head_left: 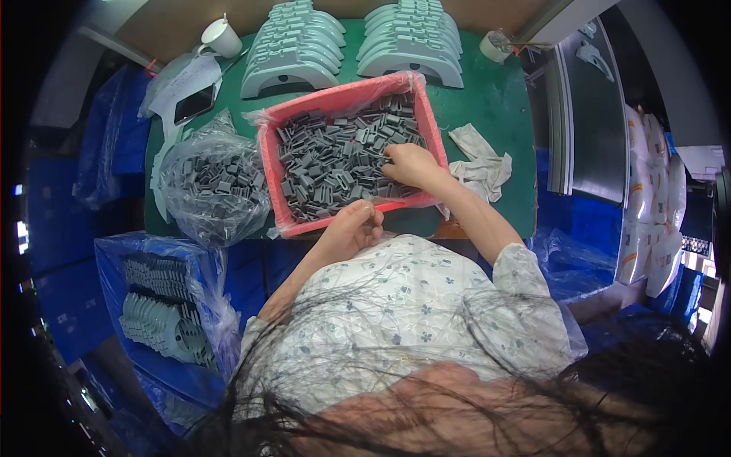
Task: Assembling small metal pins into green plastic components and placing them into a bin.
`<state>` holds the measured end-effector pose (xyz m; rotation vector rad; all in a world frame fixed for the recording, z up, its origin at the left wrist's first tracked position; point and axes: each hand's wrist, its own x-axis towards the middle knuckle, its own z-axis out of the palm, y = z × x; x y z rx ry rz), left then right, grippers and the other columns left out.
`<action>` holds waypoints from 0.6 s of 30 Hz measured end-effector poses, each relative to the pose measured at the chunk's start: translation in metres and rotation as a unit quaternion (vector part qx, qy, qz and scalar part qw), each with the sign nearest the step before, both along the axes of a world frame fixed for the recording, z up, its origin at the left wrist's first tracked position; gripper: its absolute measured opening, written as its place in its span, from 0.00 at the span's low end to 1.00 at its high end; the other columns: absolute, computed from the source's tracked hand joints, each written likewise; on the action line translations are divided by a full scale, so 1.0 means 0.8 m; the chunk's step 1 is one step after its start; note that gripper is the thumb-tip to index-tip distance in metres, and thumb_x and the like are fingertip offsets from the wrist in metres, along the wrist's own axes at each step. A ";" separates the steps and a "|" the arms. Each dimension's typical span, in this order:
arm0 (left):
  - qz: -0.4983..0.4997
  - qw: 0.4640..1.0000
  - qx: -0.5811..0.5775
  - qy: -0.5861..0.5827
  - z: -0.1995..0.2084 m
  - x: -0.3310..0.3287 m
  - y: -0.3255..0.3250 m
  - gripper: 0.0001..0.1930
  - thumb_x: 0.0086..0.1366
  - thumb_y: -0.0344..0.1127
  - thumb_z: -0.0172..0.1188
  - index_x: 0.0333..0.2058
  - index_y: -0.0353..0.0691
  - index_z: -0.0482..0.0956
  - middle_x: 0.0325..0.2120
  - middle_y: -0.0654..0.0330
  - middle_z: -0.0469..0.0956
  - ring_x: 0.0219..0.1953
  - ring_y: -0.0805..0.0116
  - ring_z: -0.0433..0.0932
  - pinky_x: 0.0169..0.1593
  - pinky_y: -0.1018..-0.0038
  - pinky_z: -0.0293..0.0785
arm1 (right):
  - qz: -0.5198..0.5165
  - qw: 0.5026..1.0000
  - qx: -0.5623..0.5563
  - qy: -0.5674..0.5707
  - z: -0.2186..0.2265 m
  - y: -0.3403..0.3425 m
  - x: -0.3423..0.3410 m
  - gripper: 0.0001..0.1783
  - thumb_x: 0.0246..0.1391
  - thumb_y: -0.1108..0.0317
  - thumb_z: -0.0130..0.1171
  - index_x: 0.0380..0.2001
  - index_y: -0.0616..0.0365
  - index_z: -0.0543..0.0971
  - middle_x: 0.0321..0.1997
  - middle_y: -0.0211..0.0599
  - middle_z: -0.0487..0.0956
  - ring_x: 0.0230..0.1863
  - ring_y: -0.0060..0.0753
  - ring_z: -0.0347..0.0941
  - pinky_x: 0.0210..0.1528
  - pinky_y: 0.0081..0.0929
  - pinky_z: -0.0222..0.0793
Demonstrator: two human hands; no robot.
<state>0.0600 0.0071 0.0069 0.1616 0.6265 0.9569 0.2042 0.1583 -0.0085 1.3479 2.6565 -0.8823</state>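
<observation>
A red bin (435, 131), lined with clear plastic, holds a heap of small grey plastic parts (343, 156), each a flat loop-like piece. My right hand (411, 165) reaches over the bin's right side, its fingers pinched at a grey part among the heap. Just outside the bin's near edge, my left hand (354, 231) is held low in front of my body with curled fingers. Whatever those fingers may hold is hidden. A clear plastic bag (221, 183) with more of the same grey parts lies against the bin's left side.
Two rows of pale grey curved plastic pieces (293, 72) stand behind the bin on the green table (495, 99). Around it are a white cup (221, 38), a phone (195, 104), a white cloth (481, 161) and a small jar (496, 46). A plastic-lined blue crate (171, 251) stands lower left.
</observation>
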 end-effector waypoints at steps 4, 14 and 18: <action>0.001 1.000 -0.007 -0.005 0.006 -0.004 0.000 0.06 0.61 0.36 0.46 0.33 0.42 0.68 0.26 0.64 0.70 0.25 0.75 0.70 0.30 0.78 0.69 | 0.030 0.994 -0.005 -0.101 -0.015 0.011 -0.018 0.14 0.39 0.61 0.52 0.28 0.59 0.74 0.30 0.49 0.75 0.35 0.48 0.71 0.38 0.40 0.66; 0.072 0.974 0.027 0.215 0.018 0.004 0.017 0.13 0.57 0.32 0.52 0.42 0.38 0.67 0.29 0.65 0.68 0.27 0.78 0.69 0.31 0.81 0.69 | -0.089 0.956 -0.123 0.250 0.064 -0.042 0.024 0.15 0.41 0.70 0.58 0.34 0.64 0.71 0.23 0.34 0.73 0.25 0.17 0.67 0.27 0.20 0.65; 0.099 0.929 0.137 0.328 0.029 0.012 0.033 0.13 0.56 0.33 0.55 0.39 0.38 0.67 0.30 0.65 0.67 0.26 0.81 0.68 0.30 0.83 0.67 | -0.050 0.939 -0.184 0.287 0.093 -0.054 0.025 0.14 0.40 0.71 0.58 0.33 0.64 0.72 0.24 0.38 0.74 0.25 0.20 0.69 0.29 0.19 0.65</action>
